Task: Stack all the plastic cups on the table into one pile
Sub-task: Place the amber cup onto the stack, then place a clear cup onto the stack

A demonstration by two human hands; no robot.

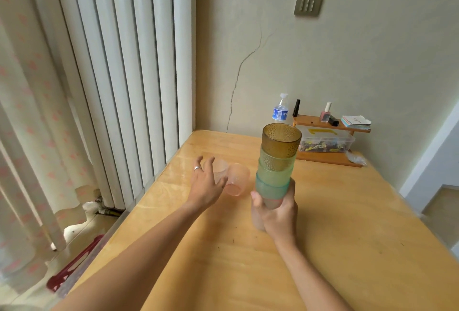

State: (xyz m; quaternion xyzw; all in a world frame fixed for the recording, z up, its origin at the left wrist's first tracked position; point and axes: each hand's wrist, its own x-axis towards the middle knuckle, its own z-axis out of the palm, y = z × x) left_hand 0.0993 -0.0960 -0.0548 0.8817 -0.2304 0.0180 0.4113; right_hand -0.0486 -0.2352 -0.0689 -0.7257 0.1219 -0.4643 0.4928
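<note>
Meanwhile, right hand (278,214) grips the cup stack (277,164); left hand (207,184) spreads over pink cups (236,180).

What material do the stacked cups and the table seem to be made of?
Stacked cups: probably tinted translucent plastic; light passes through, and the amber top cup has a pebbled texture. Table: looks like light wood with a glossy finish; grain lines and window reflections show.
</note>
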